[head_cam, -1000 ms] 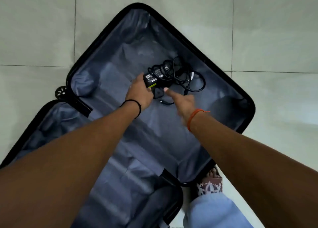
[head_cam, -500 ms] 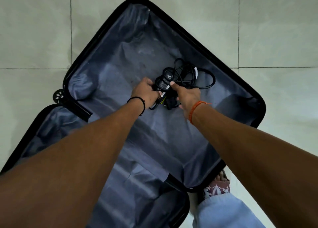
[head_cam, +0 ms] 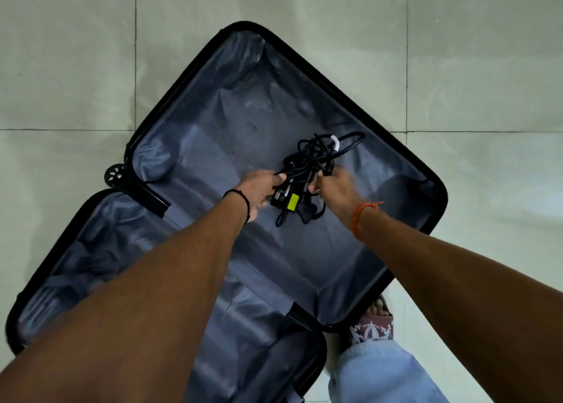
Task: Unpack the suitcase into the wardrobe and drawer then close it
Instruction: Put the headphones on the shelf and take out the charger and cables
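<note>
A black suitcase (head_cam: 335, 79) lies wide open on the floor, both halves lined with grey-blue fabric. Over its upper half is a black power adapter (head_cam: 288, 197) with a yellow-green label and a tangle of black cable (head_cam: 320, 156). My left hand (head_cam: 259, 188) grips the adapter's left end. My right hand (head_cam: 333, 186) holds the cable bundle at its right side. A plug and a loose cable end hang below the adapter. Apart from the adapter and cable, both halves of the suitcase look bare.
Pale floor tiles (head_cam: 487, 67) surround the suitcase. A suitcase wheel (head_cam: 115, 175) sticks out at the left hinge side. My foot in a patterned sandal (head_cam: 373, 323) and a light blue trouser leg (head_cam: 380, 375) stand by the case's lower right edge.
My right hand reached in and took hold of the cable. Both hands have gathered the adapter and cable together and turned it, so the yellow-green label now faces up.
</note>
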